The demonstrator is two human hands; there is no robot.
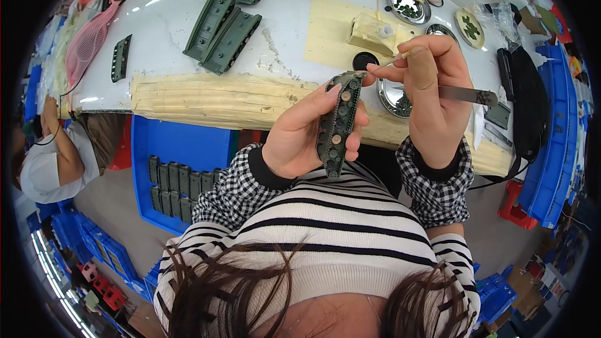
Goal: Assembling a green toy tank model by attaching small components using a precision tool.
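Observation:
My left hand [293, 138] is closed around a dark green model tank hull [338, 128], held upright above the table's front edge. Round wheels and a track run along the side facing up. In my right hand [438, 106] a thin pale stick [389, 62] is pinched between thumb and fingers, its tip at the hull's upper end. Flat metal tweezers [466, 94] are tucked in the same hand, their handle end sticking out to the right. Tan tape wraps my right thumb. Whether the stick touches the hull, I cannot tell.
Several green hulls [222, 34] lie stacked at the back left, with one small piece [121, 58] farther left. Metal dishes [408, 3] of small green parts stand at right near a taped block [372, 32]. A blue bin [181, 144] of green parts sits below; another person [59, 156] works at left.

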